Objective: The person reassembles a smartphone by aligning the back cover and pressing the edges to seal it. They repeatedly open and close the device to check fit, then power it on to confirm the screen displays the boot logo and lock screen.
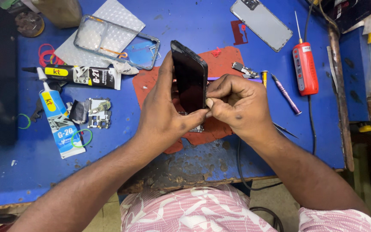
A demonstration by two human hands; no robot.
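At the bottom of the frame the two forearms come up over the worn edge of the blue table [280, 141]. In the centre, the left hand [162, 116] grips a black phone [190, 77] held on its edge above a red mat [224, 60], fingers closed around its side. The right hand [237, 101] pinches the phone's right edge, thumb and fingertips pressed together. This looks like working along the edge seam; a next move there would need steady, gentle force. Farther, at left lie two glue tubes [61, 124] and a clear phone frame [112, 41]; at upper right, a grey back cover [260, 23] and a red tool [305, 68].
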